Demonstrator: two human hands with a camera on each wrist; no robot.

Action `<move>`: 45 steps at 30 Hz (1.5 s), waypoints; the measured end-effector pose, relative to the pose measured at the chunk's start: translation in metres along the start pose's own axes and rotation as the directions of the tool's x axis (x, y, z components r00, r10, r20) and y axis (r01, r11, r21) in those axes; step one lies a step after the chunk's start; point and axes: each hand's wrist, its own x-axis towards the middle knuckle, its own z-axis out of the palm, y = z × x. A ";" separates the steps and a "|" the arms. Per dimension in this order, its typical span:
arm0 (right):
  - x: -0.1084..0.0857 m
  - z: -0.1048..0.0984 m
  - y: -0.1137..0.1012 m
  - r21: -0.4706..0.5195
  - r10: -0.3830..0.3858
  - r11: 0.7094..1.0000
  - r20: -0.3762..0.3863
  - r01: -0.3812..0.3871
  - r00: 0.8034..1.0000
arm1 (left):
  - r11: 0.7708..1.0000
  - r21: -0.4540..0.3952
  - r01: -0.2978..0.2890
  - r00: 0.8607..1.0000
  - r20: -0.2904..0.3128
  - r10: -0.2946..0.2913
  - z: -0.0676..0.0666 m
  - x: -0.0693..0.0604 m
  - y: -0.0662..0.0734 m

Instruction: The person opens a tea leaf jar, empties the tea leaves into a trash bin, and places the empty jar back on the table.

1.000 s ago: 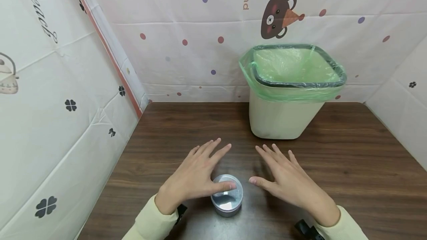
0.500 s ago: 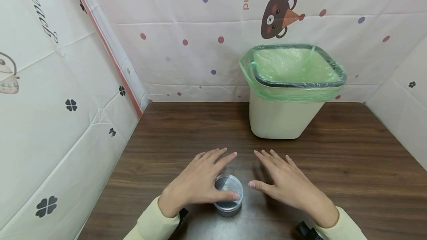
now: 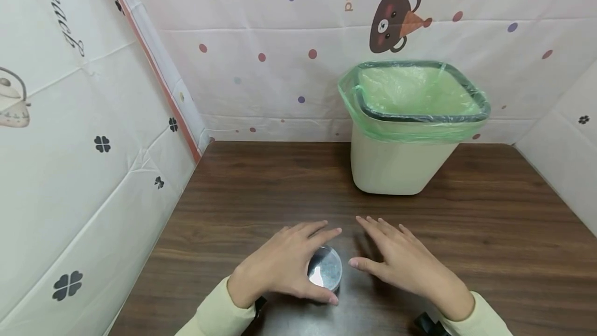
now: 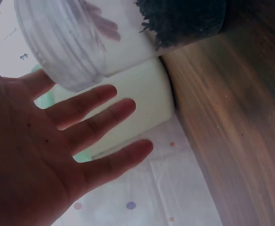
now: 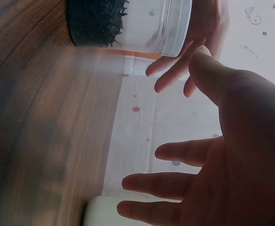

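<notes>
A clear jar [image 3: 325, 269] with a transparent lid stands upright on the table, partly covered by the left hand in the head view. Dark, shredded, leaf-like contents [image 4: 189, 19] fill its lower part; their exact kind is unclear. My left hand [image 3: 283, 266] hovers at the jar's left, thumb on the near side and fingers spread on the far side, close to the lid [image 4: 66, 47]. Whether it touches the jar I cannot tell. To the right, my right hand [image 3: 406, 266] is held apart from the jar, fingers extended and holding nothing.
A cream waste bin [image 3: 396, 165] lined with a green bag [image 3: 420, 131] stands at the back of the dark wooden table [image 3: 261, 180]. Printed white sheets [image 3: 261, 87] hang behind it and along both sides.
My left hand has moved right and nearer to me, its thumb passing from above the lid to the jar's near side. The right hand has drawn back very slightly; the jar stays in place.
</notes>
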 end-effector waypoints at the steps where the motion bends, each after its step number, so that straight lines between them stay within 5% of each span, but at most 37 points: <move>1: 0.000 0.000 0.000 -0.002 -0.004 1.000 0.000 0.004 1.000 | 1.000 0.006 -0.016 1.000 -0.001 0.016 0.001 0.000 0.000; 10: 0.000 0.005 0.000 0.011 -0.006 1.000 0.020 0.006 1.000 | 0.993 0.011 -0.115 0.993 -0.010 0.116 0.008 0.000 0.003; 20: -0.002 0.008 -0.001 0.049 -0.033 0.998 0.056 0.031 0.998 | 0.996 -0.026 -0.089 0.996 0.006 0.089 0.007 0.001 0.007; 28: -0.004 0.010 -0.002 0.084 -0.036 0.996 0.079 0.030 0.996 | 0.995 -0.038 -0.098 0.993 -0.066 0.095 0.010 0.000 0.007; 45: -0.005 0.014 -0.001 0.130 -0.173 0.976 -0.007 0.173 0.985 | 0.984 -0.118 -0.134 0.969 -0.226 0.105 0.004 0.004 0.006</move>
